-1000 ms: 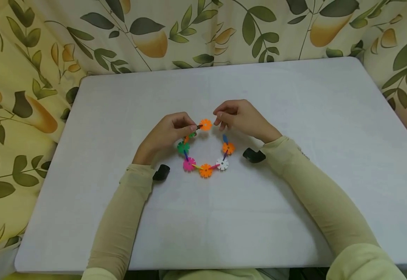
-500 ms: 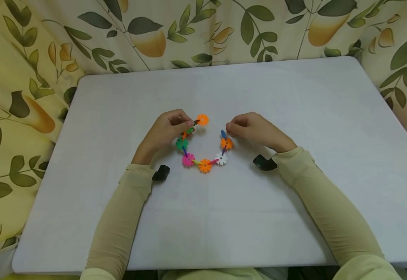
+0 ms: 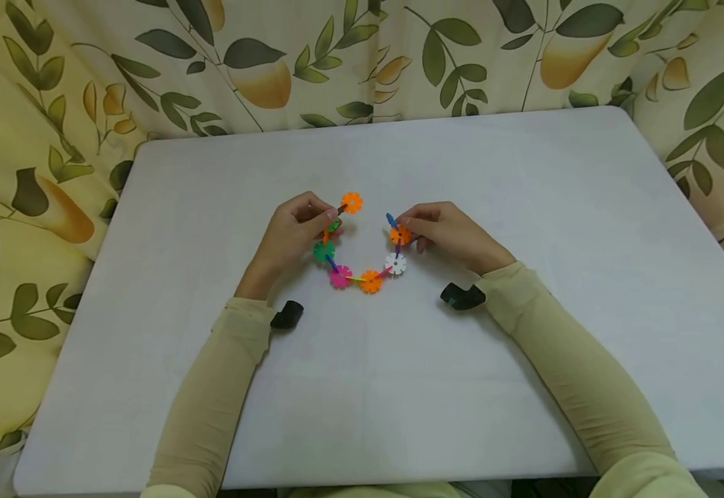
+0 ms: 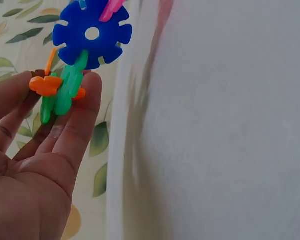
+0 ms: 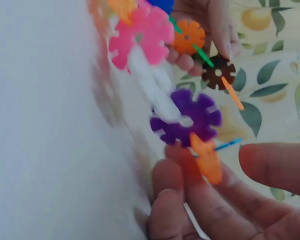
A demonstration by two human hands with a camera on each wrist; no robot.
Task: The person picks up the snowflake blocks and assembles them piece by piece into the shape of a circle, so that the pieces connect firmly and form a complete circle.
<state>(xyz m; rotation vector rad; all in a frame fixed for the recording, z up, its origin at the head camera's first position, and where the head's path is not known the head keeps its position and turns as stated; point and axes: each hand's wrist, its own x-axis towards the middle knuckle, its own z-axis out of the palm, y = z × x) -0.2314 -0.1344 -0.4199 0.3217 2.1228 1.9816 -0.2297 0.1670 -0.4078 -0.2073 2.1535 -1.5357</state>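
A chain of notched, flower-shaped interlocking discs (image 3: pixel 340 278) hangs in an open U between the two hands. My left hand (image 3: pixel 292 235) pinches it near its left end, around a small green disc (image 3: pixel 334 225); a brown disc and an orange disc (image 3: pixel 352 196) stick out beyond the fingertips. At the other end, my right hand (image 3: pixel 458 234) grips by an orange disc (image 3: pixel 395 237), and a blue disc (image 3: pixel 390 220) points up past the thumb. Close up in the right wrist view are a purple disc (image 5: pixel 207 114) and a pink disc (image 5: pixel 152 30). The two chain ends stand apart.
A white-covered table (image 3: pixel 362 408) lies under the hands. Patterned curtains (image 3: pixel 330 62) hang behind it and at its sides. Black camera mounts (image 3: pixel 288 315) sit at both wrists.
My right hand first drew away from the left end, then took hold of the chain's right end. That end has risen, and the blue disc now tilts up and left.
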